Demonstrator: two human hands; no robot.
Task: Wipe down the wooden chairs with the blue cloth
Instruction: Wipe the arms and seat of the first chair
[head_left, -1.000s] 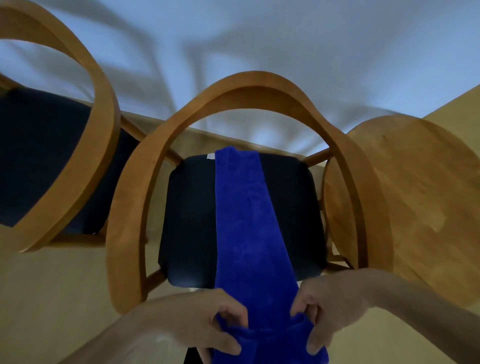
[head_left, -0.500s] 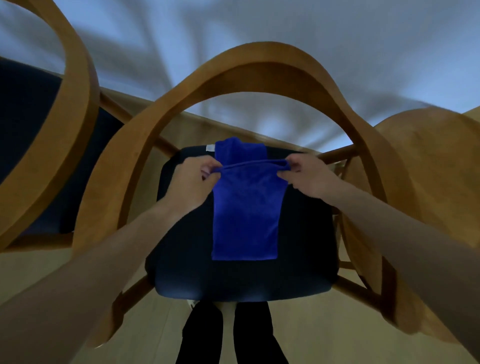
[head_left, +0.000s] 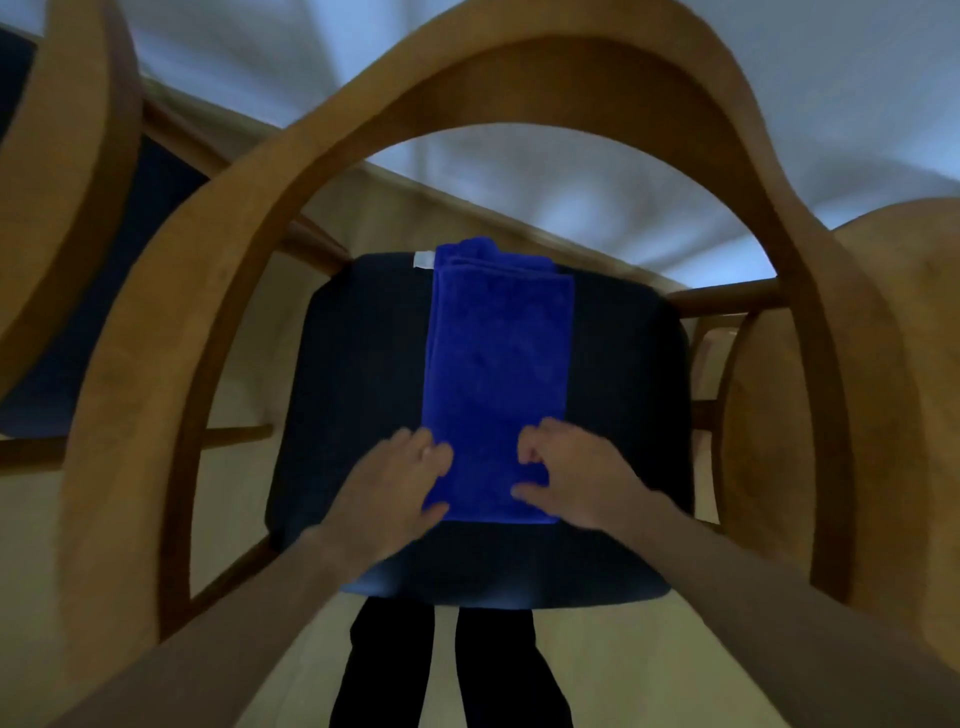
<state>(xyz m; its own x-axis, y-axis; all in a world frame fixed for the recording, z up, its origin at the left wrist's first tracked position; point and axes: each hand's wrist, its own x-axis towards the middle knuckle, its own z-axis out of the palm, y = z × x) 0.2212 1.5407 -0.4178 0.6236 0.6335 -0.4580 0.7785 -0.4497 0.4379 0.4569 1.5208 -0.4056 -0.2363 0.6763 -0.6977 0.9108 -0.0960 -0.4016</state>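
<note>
Nearest, at the bottom edge: two dark trouser legs (head_left: 447, 670) standing on a pale floor (head_left: 649, 670), just in front of the chair seat's near edge. Bare forearms reaching in from both lower corners.

On the dark seat (head_left: 353, 374) of the middle chair, near its front edge: left hand (head_left: 395, 483) resting on the left near corner of the blue cloth (head_left: 498, 374), fingers fairly straight and lying on top of the fabric, thumb along the cloth's near edge. Right hand (head_left: 576, 473) on the right near corner, fingers curled down onto the cloth, thumb stretched along the near edge; cannot tell whether fabric is pinched or only pressed, the frame being blurred.

Cloth folded into a long strip, lying flat down the middle of the seat from near the front edge to the back edge, folded layers showing at the far end. Small white tag (head_left: 423, 259) just beside the cloth's far left corner.

Around the seat: curved wooden frame (head_left: 545, 78) arching overhead. Farther left, a second chair (head_left: 78, 130) with a dark seat. At the right edge, a round wooden panel (head_left: 909, 364). Beyond, a pale shadowed wall (head_left: 571, 176).
</note>
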